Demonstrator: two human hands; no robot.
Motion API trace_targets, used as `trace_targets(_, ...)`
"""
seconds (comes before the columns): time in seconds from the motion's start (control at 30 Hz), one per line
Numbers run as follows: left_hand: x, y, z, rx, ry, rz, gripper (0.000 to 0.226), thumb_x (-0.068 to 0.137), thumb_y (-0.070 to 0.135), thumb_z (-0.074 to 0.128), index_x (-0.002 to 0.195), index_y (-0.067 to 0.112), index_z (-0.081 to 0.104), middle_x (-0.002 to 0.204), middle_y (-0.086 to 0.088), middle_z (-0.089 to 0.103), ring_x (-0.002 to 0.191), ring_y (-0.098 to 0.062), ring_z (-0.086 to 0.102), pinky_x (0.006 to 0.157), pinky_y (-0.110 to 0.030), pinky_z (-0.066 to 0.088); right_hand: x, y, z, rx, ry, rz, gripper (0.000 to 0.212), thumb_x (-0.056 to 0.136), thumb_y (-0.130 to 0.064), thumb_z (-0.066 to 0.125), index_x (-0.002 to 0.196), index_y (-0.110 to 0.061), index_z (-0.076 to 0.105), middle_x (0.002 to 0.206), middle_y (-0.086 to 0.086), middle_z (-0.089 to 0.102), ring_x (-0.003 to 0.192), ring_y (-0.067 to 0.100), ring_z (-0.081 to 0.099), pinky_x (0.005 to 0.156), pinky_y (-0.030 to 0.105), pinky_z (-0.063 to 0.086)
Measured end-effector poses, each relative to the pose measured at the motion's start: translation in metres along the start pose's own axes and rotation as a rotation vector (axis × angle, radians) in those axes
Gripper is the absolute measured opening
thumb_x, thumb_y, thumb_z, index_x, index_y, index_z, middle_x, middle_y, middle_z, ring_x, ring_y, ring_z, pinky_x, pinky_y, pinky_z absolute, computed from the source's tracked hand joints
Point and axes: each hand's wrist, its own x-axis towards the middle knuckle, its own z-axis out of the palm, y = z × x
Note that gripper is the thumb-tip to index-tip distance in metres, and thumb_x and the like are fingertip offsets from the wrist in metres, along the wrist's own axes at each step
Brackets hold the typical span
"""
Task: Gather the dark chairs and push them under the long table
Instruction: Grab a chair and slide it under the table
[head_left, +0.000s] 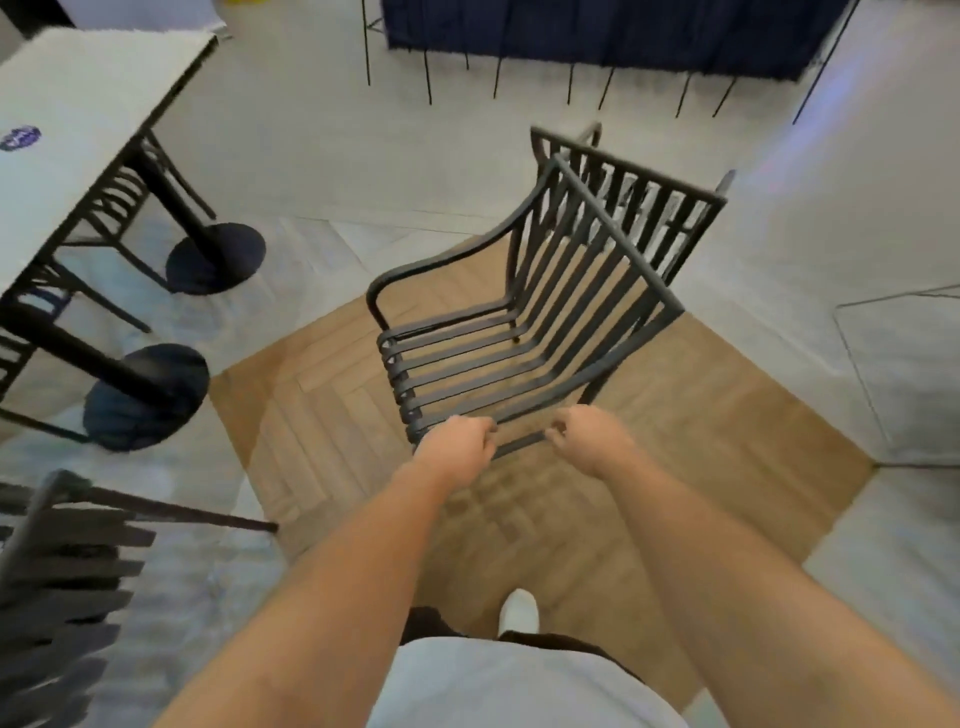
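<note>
A dark slatted metal armchair (498, 332) stands in front of me on the wood floor, its seat facing left. My left hand (460, 441) and my right hand (587, 439) both grip its near armrest bar, fingers curled round it. A second dark chair (649, 208) stands right behind it. The long white table (78, 114) with black pedestal legs is at the upper left, with dark chairs tucked beneath it. Another dark slatted chair (62, 577) fills the lower left corner.
Two round black table bases (215, 257) (145, 395) rest on the pale floor at the left. A dark blue cloth (613, 31) hangs over thin black legs at the back. My white shoe (519, 610) shows below.
</note>
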Motion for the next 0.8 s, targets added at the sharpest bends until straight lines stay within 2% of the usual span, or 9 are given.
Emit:
trace_targets(0.1,0.033,0.05,0.003,0.01,-0.019,0.051,0.032,0.106,0.035,0.046,0.136,0.03,0.059,0.118,0.001,0.069,0.1,-0.02,0.066,0.086,-0.036,0.056,0.001,0.059,-0.017,0.047,-0.004,0.068,0.025,0.102,-0.04,0.05,0.11,-0.024,0.068,0.103,0.001,0.069,0.09,0.02,0.062,0.081,0.037,0.054)
trace_targets(0.23,0.076,0.098,0.002,0.032,-0.076,0.115,0.034,0.106,0.034,0.046,0.137,0.029,0.058,0.118,-0.001,0.068,0.101,-0.022,0.065,0.091,-0.043,0.057,0.007,0.116,-0.04,0.1,0.022,0.124,0.025,0.104,-0.038,0.049,0.109,-0.021,0.067,0.103,0.002,0.068,0.085,0.02,0.058,0.071,0.032,0.044)
trace_targets(0.37,0.122,0.139,0.001,0.064,-0.082,0.168,0.031,0.106,0.031,0.048,0.134,0.025,0.06,0.118,0.0,0.069,0.103,-0.019,0.065,0.089,-0.035,0.056,0.026,0.154,-0.062,0.124,0.038,0.193,0.033,0.105,-0.037,0.047,0.124,-0.018,0.065,0.115,0.005,0.069,0.1,0.024,0.063,0.082,0.036,0.053)
trace_targets(0.53,0.195,0.178,-0.013,0.048,-0.131,0.228,0.034,0.107,0.033,0.045,0.138,0.025,0.057,0.122,-0.002,0.068,0.107,-0.022,0.065,0.094,-0.042,0.056,0.072,0.195,-0.1,0.108,0.07,0.239,0.035,0.106,-0.038,0.045,0.127,-0.017,0.065,0.119,0.005,0.069,0.106,0.025,0.063,0.087,0.038,0.054)
trace_targets(0.7,0.271,0.2,-0.037,0.03,-0.176,0.202,0.035,0.107,0.033,0.046,0.14,0.025,0.055,0.12,-0.003,0.068,0.106,-0.023,0.064,0.093,-0.042,0.056,0.124,0.22,-0.14,0.106,0.079,0.278,0.036,0.106,-0.038,0.044,0.128,-0.018,0.066,0.118,0.004,0.07,0.105,0.024,0.064,0.089,0.039,0.054)
trace_targets(0.8,0.31,0.208,-0.053,0.011,-0.183,0.199,0.036,0.106,0.035,0.046,0.139,0.026,0.056,0.117,-0.002,0.068,0.103,-0.022,0.064,0.093,-0.045,0.056,0.157,0.23,-0.164,0.139,0.123,0.283,0.035,0.106,-0.036,0.045,0.128,-0.018,0.066,0.117,0.003,0.069,0.1,0.022,0.062,0.084,0.035,0.052)
